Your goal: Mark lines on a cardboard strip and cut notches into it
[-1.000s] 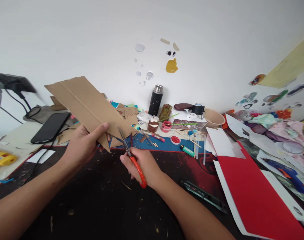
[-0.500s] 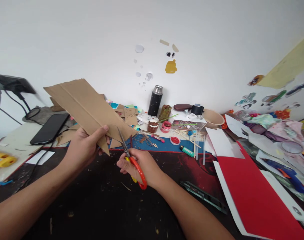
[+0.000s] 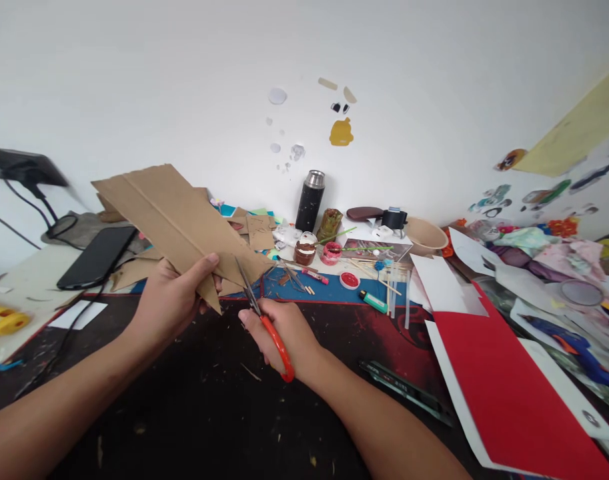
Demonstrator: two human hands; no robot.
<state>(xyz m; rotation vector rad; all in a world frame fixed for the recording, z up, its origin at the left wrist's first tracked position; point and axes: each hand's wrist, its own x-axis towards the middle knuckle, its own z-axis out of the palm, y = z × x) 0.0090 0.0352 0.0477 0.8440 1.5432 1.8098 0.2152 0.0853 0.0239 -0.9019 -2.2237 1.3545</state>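
Observation:
My left hand [image 3: 177,287] grips a large piece of brown cardboard [image 3: 174,213] near its lower edge, thumb on top and fingers beneath. The cardboard is held up at a slant above the desk, with a crease along its length and a pointed flap hanging below my thumb. In my right hand [image 3: 284,330] is a pair of scissors [image 3: 277,343] with red on the handle, my fingers wrapped through the loops. Their blades point up and left, across the lower right corner of the cardboard. Part of the handle is hidden by my hand.
On the dark desk mat [image 3: 199,400] lie small scraps and a utility knife [image 3: 404,390]. Behind stand a black thermos [image 3: 310,200] and paint jars [image 3: 305,250]. At right are red card [image 3: 524,387] and a blue glue gun [image 3: 579,347]; at left, a phone [image 3: 98,257].
The scissors' yellow handle part, visible before, is now hidden as my right hand has closed further round the handles. The cardboard has tipped down slightly at its far end.

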